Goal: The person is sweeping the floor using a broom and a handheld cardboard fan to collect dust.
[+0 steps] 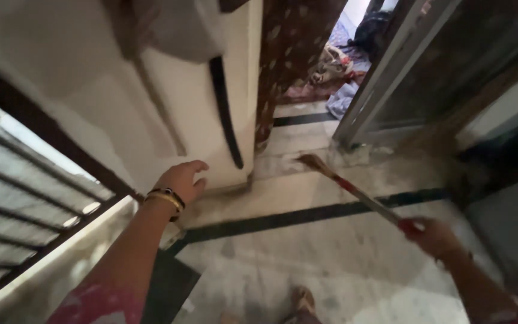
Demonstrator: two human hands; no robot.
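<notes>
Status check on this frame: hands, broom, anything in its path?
Right hand gripping broom handle, head on floor by doorway. Left hand open, against the fridge. Curtain hangs just beyond the broom head.

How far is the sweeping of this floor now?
Done: the marble floor near the feet looks mostly free of litter. In hand: the right hand holds the broom, its head by the refrigerator, where the left hand rests. Left: dust beside the door frame.

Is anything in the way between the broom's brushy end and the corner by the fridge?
Nothing visible blocks it. The broom, gripped by the right hand, has its bristles on bare floor near the fridge, where the left hand rests.
</notes>
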